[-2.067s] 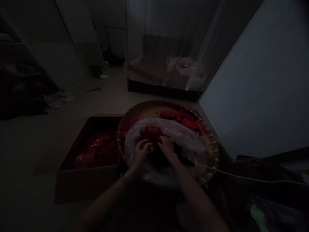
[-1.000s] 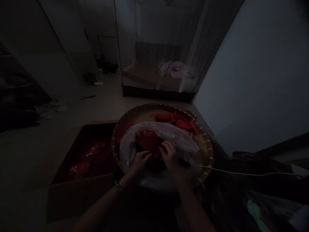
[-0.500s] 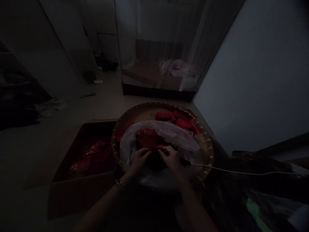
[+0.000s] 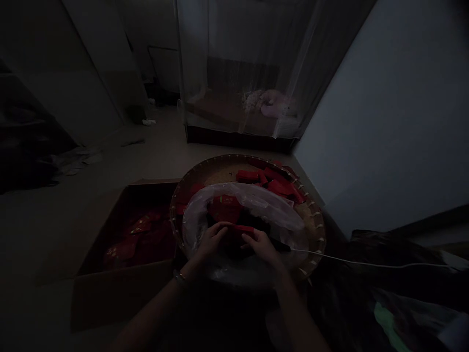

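In dim light, my left hand (image 4: 211, 240) and my right hand (image 4: 263, 245) hold a small red packet (image 4: 242, 228) between them, its edge towards me. Thumbs and fingers are closed on its two ends. Below and around them opens a clear plastic bag (image 4: 282, 209) with its mouth spread wide. Inside the bag, just beyond my fingers, lies a red packet with printed marks (image 4: 224, 209). The bag rests on a round woven bamboo tray (image 4: 319, 227). More red packets (image 4: 280, 187) are heaped at the tray's far right.
Left of the tray stands an open cardboard box (image 4: 120, 293) holding several red packets (image 4: 141, 225). A white cable (image 4: 351, 259) runs right from a dark object (image 4: 281, 244) by my right hand. Behind is a bed with a net (image 4: 238, 112); a pale wall (image 4: 403, 122) rises at right.
The red packet has turned between my fingers and more of its length shows. Both hands have shifted slightly, the right one a little lower.
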### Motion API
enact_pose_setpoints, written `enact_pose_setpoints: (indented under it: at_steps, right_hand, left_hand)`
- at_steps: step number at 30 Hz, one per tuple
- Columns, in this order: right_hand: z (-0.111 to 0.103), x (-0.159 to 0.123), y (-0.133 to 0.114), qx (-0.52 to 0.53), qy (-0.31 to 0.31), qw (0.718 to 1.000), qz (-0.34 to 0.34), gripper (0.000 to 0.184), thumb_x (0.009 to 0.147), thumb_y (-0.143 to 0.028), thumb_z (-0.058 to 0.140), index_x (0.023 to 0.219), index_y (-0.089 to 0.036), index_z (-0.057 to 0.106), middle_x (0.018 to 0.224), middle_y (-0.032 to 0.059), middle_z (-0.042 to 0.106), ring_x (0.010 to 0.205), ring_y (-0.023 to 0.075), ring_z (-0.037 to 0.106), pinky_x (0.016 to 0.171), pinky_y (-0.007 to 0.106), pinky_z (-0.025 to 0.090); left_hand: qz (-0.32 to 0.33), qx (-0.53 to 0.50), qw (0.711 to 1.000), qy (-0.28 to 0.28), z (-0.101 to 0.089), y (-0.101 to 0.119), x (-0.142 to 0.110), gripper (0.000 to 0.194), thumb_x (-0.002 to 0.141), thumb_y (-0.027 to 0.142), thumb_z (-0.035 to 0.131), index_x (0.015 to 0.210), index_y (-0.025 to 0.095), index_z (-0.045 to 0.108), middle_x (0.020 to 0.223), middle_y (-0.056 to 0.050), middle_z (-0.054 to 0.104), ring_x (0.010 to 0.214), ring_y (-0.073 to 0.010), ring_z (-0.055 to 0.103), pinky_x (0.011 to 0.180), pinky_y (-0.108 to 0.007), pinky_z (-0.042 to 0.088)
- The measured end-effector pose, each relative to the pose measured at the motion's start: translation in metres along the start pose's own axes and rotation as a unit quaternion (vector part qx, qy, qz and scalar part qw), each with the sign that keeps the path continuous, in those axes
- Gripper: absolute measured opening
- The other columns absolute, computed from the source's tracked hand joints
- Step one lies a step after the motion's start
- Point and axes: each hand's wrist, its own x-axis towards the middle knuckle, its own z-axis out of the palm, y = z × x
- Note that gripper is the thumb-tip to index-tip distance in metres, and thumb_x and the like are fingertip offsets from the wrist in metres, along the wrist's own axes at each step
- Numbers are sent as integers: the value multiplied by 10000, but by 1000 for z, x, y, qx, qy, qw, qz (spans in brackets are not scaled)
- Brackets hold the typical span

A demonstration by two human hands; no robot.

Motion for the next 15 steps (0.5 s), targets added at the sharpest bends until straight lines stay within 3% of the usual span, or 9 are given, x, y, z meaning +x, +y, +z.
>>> enact_pose_setpoints:
  at_steps: [4,7,9,11,13,15]
  right_hand:
    - [-2,-1,1,35,-30,998,48,554,673,-603,640,1009,-165,685,882,57,704,755,192,642,667,360,560]
    - [-2,-2,0,6,-6,999,31,569,722,-661,557,972,-170,698,900,68,714,811,218,651,764,398,539]
    - [-1,-2,0,-26,-7,1000,10,573,760,-672,501,960,-174,702,933,74,716,880,233,648,841,412,509]
    - [2,-3,0,-60,-9,998,2,582,788,-674,454,951,-172,701,946,79,715,928,244,641,872,419,492]
    - [6,-4,1,-88,0,996,1,582,810,-666,423,947,-171,696,940,80,715,938,249,641,870,420,492]
    - [11,-7,2,-94,3,996,-5,560,830,-644,412,978,-178,685,958,74,711,942,243,641,870,413,493]
  left_hand:
    - [23,73,997,-3,0,2,-1,286,828,328,502,999,159,655,995,-74,682,923,-204,634,818,-330,518]
    - [105,184,976,58,3,1,-5,359,843,306,500,1167,170,575,1179,-101,617,1081,-232,571,927,-394,464]
    - [202,297,931,69,6,-1,-9,502,777,280,606,1261,189,508,1318,-108,525,1222,-272,453,1018,-457,375]
    - [272,402,874,26,10,-3,-13,604,721,218,666,1297,213,486,1357,-102,493,1263,-308,380,1038,-503,325]
    - [298,467,832,-18,13,-6,-13,584,740,164,634,1302,225,488,1320,-103,530,1220,-313,403,1005,-512,345]
    - [309,490,814,-34,14,-9,-10,542,771,132,582,1299,212,490,1273,-112,563,1151,-295,451,959,-487,390]
